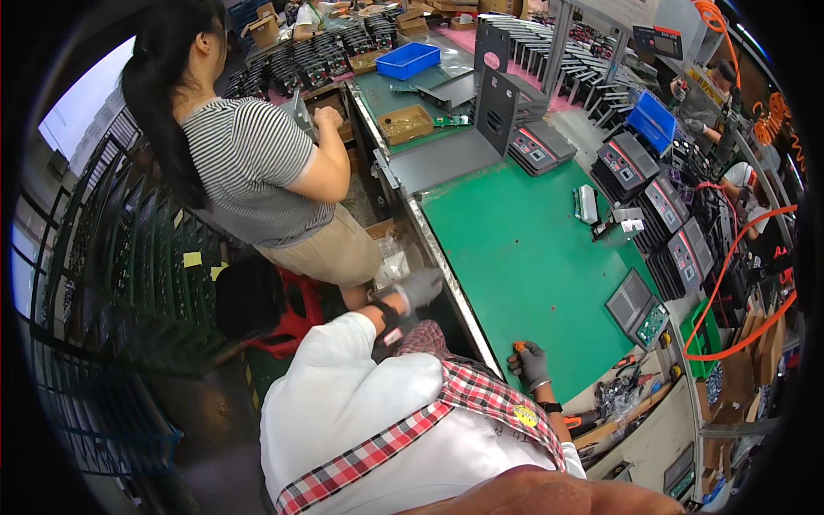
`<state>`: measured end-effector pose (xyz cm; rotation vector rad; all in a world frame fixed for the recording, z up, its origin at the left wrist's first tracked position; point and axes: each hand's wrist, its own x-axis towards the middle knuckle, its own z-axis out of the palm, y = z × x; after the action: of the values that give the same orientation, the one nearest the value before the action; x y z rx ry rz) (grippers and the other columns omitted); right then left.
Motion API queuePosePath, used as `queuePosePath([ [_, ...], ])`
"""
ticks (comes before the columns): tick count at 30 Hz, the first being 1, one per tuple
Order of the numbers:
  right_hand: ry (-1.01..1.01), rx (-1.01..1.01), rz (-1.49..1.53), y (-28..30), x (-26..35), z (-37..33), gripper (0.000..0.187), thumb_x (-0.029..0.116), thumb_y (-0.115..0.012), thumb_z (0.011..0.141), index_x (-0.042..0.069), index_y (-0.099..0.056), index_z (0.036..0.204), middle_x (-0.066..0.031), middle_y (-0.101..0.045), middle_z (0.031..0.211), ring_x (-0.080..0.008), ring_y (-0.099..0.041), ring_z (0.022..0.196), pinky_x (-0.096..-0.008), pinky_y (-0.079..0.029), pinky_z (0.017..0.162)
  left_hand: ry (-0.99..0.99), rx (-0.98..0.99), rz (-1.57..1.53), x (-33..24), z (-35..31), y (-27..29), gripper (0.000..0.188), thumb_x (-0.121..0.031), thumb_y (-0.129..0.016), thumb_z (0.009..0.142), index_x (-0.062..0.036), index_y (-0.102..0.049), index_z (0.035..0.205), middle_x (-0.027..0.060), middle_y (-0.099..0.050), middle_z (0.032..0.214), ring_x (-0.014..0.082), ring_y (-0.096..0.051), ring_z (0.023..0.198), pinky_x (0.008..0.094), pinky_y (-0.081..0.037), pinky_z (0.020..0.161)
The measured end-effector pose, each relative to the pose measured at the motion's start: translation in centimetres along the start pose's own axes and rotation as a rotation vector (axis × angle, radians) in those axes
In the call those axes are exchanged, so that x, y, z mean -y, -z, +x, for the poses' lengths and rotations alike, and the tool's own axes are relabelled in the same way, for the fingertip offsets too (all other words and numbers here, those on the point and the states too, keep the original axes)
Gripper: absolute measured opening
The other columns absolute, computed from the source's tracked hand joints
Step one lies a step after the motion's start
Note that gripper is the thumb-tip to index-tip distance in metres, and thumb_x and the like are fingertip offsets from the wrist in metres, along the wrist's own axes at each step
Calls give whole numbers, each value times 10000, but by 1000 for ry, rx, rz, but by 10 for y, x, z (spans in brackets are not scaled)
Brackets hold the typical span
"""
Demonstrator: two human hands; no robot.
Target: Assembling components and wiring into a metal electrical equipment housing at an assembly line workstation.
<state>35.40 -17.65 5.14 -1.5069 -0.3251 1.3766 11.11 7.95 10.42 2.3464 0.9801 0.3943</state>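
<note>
Right hand [532, 366], grey-gloved: fingers closed on small orange piece [519, 346], at green mat [515, 257]. Left hand [420, 290], 10 o'clock from it: blurred, grip cannot be told. Vented grey housing [628, 296]: 2 o'clock. Stacked units [541, 148], red-marked panels, lettering too small: 12 o'clock. Round yellow sticker [525, 416]: 6 o'clock.

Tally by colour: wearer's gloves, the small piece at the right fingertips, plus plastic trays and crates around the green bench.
Grey gloves: 2
Orange piece: 1
Blue trays: 2
Green crate: 1
Total: 6
</note>
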Motion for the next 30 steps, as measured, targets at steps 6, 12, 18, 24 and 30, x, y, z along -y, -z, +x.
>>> queuePosePath([
  [6,-45,-54,2,0,6,1,281,112,-412,863,-20,-458,1107,-141,-603,713,-178,-544,491,-268,-455,421,-57,-76,242,-21,133,77,323,-249,-516,783,-69,-539,1050,162,-547,1062,326,-536,946,402,-437,820],
  [12,-59,-230,47,-10,32,26,267,119,-408,858,-15,-489,1074,-147,-611,721,-197,-562,499,-282,-479,437,46,-59,547,48,282,142,339,-252,-549,752,-74,-532,1040,158,-533,1076,329,-534,969,399,-436,831],
  [18,-6,-350,54,-53,85,96,259,154,-427,857,-1,-517,1044,-136,-624,738,-180,-568,513,-276,-480,449,195,-69,665,134,418,184,386,-243,-568,746,-81,-518,1093,140,-499,1153,316,-506,1044,403,-423,852],
  [24,-174,-437,95,-103,108,140,218,181,-445,867,40,-541,1002,-127,-621,692,-196,-559,473,-291,-471,435,428,-41,723,213,538,218,391,-214,-552,775,-86,-495,1140,116,-454,1226,288,-429,1148,425,-388,899],
  [30,-275,-459,192,-95,113,154,298,304,-457,868,40,-561,777,-115,-586,568,-199,-518,392,-298,-427,362,791,-28,581,297,622,222,427,-205,-549,780,-109,-461,1186,86,-398,1287,287,-358,1214,422,-359,945],
])
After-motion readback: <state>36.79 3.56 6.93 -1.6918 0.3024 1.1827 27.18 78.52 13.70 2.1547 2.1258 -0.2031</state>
